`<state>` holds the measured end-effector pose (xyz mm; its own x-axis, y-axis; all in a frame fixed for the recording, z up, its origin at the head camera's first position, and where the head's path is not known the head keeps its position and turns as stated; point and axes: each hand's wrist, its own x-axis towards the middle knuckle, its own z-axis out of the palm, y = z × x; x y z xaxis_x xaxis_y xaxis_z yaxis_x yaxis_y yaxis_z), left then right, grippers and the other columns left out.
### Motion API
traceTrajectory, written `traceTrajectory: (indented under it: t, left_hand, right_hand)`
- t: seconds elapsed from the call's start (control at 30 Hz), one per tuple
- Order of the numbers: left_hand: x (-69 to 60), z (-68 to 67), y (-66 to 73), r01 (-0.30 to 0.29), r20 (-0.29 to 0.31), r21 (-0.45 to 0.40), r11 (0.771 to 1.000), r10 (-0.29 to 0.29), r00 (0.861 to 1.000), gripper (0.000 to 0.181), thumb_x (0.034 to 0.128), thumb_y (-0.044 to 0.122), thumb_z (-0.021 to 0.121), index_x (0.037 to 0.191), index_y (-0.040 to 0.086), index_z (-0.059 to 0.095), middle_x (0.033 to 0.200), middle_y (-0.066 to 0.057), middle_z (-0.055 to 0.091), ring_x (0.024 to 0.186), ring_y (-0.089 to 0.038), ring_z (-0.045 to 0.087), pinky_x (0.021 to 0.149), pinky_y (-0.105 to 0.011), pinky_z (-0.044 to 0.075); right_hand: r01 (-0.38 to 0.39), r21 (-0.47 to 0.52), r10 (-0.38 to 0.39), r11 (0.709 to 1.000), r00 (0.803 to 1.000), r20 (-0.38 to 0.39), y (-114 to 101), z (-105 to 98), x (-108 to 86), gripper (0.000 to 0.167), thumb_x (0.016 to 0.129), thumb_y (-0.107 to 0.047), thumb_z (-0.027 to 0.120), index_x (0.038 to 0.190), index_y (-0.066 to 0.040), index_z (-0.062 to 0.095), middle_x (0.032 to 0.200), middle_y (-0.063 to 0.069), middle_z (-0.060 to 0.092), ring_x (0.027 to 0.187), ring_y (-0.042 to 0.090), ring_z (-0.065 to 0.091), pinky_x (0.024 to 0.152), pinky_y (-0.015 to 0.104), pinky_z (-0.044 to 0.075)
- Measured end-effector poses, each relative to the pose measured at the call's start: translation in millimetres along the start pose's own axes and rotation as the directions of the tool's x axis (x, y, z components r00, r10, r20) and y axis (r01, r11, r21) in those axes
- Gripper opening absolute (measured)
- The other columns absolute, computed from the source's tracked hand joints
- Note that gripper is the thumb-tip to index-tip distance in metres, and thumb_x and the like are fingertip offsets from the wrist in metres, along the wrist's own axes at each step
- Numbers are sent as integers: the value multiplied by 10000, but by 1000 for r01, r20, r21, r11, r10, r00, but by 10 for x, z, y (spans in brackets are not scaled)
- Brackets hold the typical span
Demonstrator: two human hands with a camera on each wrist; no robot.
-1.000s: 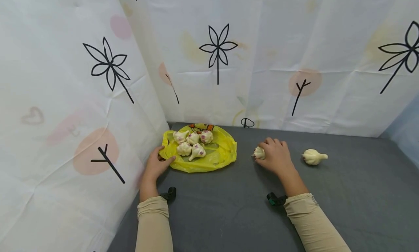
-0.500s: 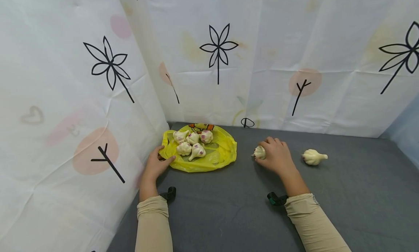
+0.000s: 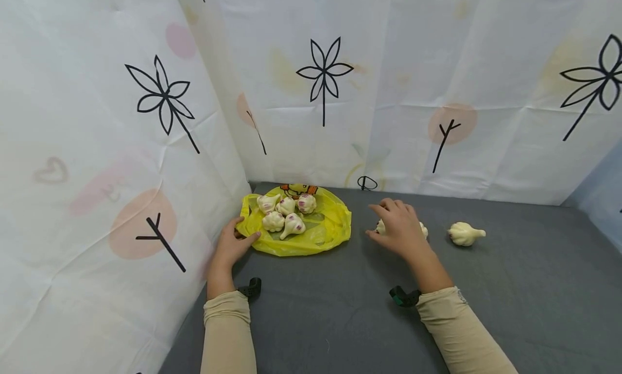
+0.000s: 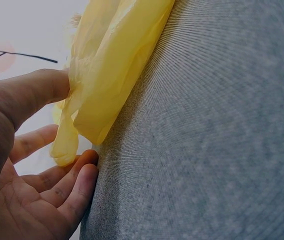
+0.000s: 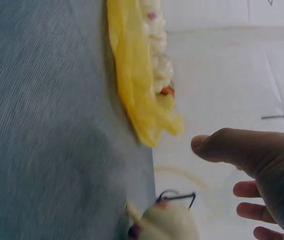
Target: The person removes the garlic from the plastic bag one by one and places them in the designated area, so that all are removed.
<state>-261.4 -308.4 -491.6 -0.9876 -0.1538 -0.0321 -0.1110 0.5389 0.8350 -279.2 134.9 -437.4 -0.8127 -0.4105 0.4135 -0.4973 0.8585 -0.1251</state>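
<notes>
Wide apart, the thumb and fingers of the right hand (image 3: 400, 229) arch over a pale garlic bulb (image 3: 380, 227), with no firm hold on it visible. Bulb surface shows on both sides of this hand; whether it is one bulb or two cannot be told, since the palm covers the middle, so its long axis is uncertain too.

Away to the left of that grip, the left hand (image 3: 230, 248) rests at the near-left rim of a yellow bag (image 3: 336, 225), thumb against the plastic and fingers relaxed behind it. Probably it is there to steady the light bag and hold its side in place. Flattened out, the bag has its long axis running sideways between the two hands, and five bulbs (image 3: 274, 221) lie in the half closer to the left hand. Among them, the nearest points its stem down and toward the left hand, while the rear-left one points its stem away from it.

Just to the right of the right hand, apart from it, a lone bulb (image 3: 465, 233) lies on its side on the gray table (image 3: 335, 325). Its long axis runs sideways, root end facing the right hand and stem pointing away.
</notes>
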Motion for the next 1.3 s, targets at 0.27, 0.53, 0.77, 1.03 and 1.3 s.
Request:
traceTrajectory:
  t: [0.27,0.53,0.77,1.03,1.3]
  left_hand:
    - [-22,1,-13,-2,-20,-6,1000,2,1000,827,994,302,741,1643,12,319,1679,-269,330,1461,-487,463,1175,-597,434]
    - [-9,5,-21,3,-14,-13,1000,-3,1000,831,998,309,743,1646,18,312,1691,-265,306,1477,-491,439,1189,-601,419]
    - [8,-9,-30,-2,-8,-19,1000,1,1000,833,1009,310,733,1655,16,296,1708,-262,278,1506,-492,401,1215,-604,388]
    - [-8,-8,-5,1,-17,-17,1000,-1,1000,833,1002,313,743,1649,19,308,1697,-263,298,1491,-494,420,1209,-605,394]
    - [-1,6,-16,-16,-17,-21,1000,15,1000,818,1010,303,738,1644,3,316,1690,-262,313,1489,-488,426,1212,-598,393]
  right_hand:
    - [144,70,-138,987,987,-76,-287,80,197,608,830,-311,929,1355,-100,709,1239,133,654,1088,354,613,949,566,503]
    - [185,152,-184,971,983,-25,-555,225,391,541,885,-300,883,1364,-119,708,1269,110,656,1117,326,618,966,548,511]
    - [255,160,-257,954,966,-12,-796,372,524,482,913,-284,858,1351,-151,708,1245,92,661,1113,317,638,923,534,534]
    - [321,177,-323,930,946,-19,-1021,557,664,467,901,-238,864,1333,-139,719,1255,85,668,1123,309,659,919,496,560]
    - [317,214,-335,924,941,52,-1155,699,765,412,931,-179,824,1329,-156,721,1367,118,661,1260,325,633,987,530,551]
